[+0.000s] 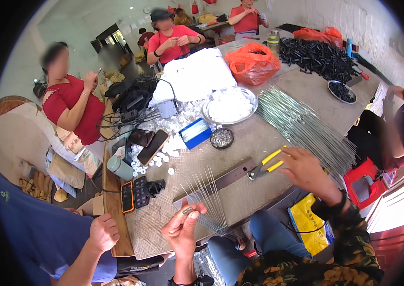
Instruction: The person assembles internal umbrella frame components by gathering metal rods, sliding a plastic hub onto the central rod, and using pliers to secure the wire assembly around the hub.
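Note:
My left hand (181, 234) is raised over the near edge of the table, thumb and fingers pinched on a small dark metal piece (188, 210) that looks ribbed like a spring. Beside it, several thin metal rods (210, 194) slant across a flat metal bar (230, 174). My right hand (303, 169) reaches over the table with its fingers apart, at the ends of the yellow handles of a pair of pliers (272, 160). The pliers' jaws rest near the far end of the bar, with the handles spread.
A large bundle of metal rods (302, 125) lies to the right. Farther back are a bowl of white parts (230, 106), a blue box (195, 133), a red plastic bag (253, 64) and a black parts heap (314, 57). Phones (153, 148) lie left. A blue-shirted person (44, 229) is close on my left.

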Motion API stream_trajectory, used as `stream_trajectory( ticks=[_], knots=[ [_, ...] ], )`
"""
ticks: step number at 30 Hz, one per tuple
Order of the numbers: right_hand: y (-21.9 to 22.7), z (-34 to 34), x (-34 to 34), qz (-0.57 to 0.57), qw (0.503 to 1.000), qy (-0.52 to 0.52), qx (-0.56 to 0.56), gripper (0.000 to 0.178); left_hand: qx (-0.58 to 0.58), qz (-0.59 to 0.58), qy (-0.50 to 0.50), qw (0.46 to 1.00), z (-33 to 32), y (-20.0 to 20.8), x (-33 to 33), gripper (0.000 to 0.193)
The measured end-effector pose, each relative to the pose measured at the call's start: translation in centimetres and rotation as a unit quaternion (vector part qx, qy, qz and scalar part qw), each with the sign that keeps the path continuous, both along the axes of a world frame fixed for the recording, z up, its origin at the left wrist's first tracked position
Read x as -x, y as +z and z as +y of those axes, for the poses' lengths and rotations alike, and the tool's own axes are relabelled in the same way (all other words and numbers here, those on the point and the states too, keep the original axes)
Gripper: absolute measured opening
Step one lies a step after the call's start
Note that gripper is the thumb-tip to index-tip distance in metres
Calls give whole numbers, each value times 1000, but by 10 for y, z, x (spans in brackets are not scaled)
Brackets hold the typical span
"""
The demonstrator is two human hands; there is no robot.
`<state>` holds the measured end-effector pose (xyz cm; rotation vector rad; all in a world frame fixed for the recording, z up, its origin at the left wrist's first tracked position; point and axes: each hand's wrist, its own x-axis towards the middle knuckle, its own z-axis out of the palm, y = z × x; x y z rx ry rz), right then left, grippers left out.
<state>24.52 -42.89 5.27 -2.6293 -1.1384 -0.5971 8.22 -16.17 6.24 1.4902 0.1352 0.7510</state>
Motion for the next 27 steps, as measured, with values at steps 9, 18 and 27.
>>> stream_trajectory(
  ticks=[9, 18, 27],
  knots=[
    [180, 51, -38, 114, 963, 179, -166, 14, 30, 32, -31, 999, 6, -1, -4, 16],
    [63, 175, -160, 153, 965, 200, -75, 13, 17, 31, -51, 998, 10, -1, -5, 14],
    [-35, 281, -186, -1, 988, 145, 54, 7, -9, 55, -81, 995, 11, 2, -8, 16]
  ],
)
